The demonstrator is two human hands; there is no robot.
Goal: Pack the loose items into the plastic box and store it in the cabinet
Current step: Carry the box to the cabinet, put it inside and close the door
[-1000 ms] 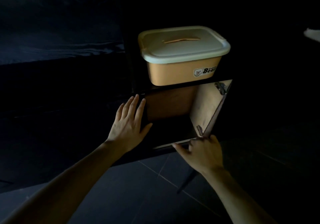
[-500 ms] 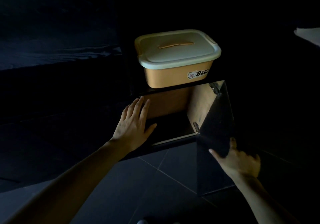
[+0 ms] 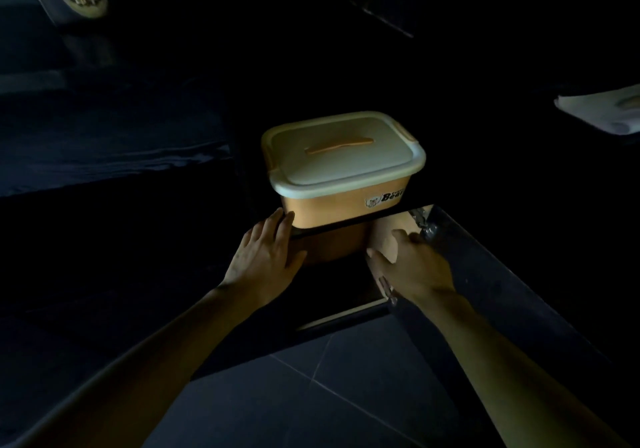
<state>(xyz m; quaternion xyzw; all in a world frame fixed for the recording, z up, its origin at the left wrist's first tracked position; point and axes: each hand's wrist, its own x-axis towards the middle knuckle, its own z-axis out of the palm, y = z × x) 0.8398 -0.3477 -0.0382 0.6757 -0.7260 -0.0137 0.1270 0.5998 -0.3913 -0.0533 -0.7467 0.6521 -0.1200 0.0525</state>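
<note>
"Bear" — sticker on the plastic box [image 3: 346,205]

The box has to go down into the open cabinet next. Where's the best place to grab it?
Judging by its pose, take the plastic box by its two short ends, under the overhanging lid rim, coming from the front. Both hands flank it already; the flat top handle looks thin.

1. The orange rectangular plastic box [image 3: 341,206] stands upright on top of the cabinet, at about 12 o'clock from the view's centre. Its cream snap-on lid [image 3: 341,156] is closed, with an orange handle lying flat across it.
2. The dark low cabinet [image 3: 332,319] stands open directly beneath, its door [image 3: 491,274] swung out toward 4 o'clock.
</note>
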